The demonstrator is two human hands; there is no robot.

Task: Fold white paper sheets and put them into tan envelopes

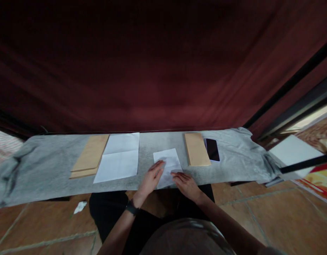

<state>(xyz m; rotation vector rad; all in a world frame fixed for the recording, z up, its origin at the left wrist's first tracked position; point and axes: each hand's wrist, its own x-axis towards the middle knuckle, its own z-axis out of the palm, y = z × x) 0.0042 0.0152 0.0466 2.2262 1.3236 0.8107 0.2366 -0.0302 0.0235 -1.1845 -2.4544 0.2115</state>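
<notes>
A white sheet of paper [167,156], seemingly folded, lies on the grey cloth in front of me. My left hand [152,176] rests along its left side, fingers stretched out over the paper and the thumb a little apart. From the right, my right hand [187,184] lies flat across the sheet's lower right part, fingers extended. Neither hand grips anything. Left of them are larger white sheets [119,164] with a crease across the middle. Brown envelopes [89,153] lie partly beside and under those sheets. On the right sits a stack of brown envelopes [196,149].
A dark-screened phone [212,149] lies right of the envelope stack. The grey cloth [54,156] covers a narrow table against a dark red curtain [163,81]. A crumpled white scrap [80,207] is on the tiled floor. A white board [297,154] and dark bars stand at right.
</notes>
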